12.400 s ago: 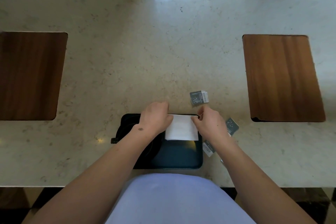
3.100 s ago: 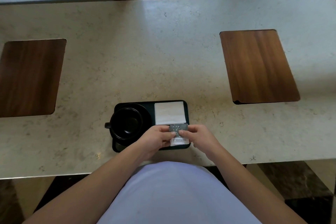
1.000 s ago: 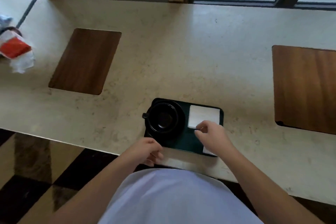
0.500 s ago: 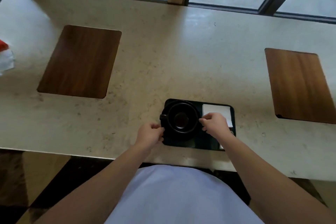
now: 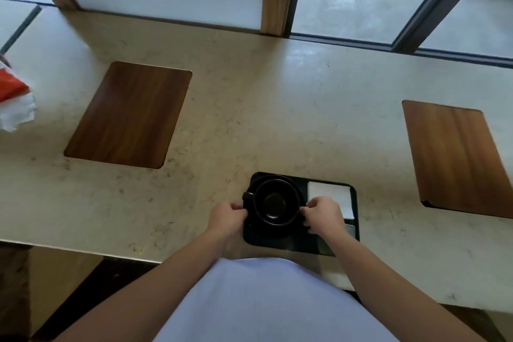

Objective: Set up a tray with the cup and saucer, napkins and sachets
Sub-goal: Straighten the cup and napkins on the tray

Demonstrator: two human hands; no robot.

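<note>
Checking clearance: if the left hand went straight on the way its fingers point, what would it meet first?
Probably the black cup on its saucer; the left hand already sits at their left edge, and contact is unclear.

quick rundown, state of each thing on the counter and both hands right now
cup: upright, empty, on the saucer
saucer: on the tray's left half
napkin: flat on the tray's right half, partly under the right hand
sachet: on the tray, mostly hidden
tray: flat on the counter
left hand: grips the saucer's left edge
right hand: grips the saucer's right edge
</note>
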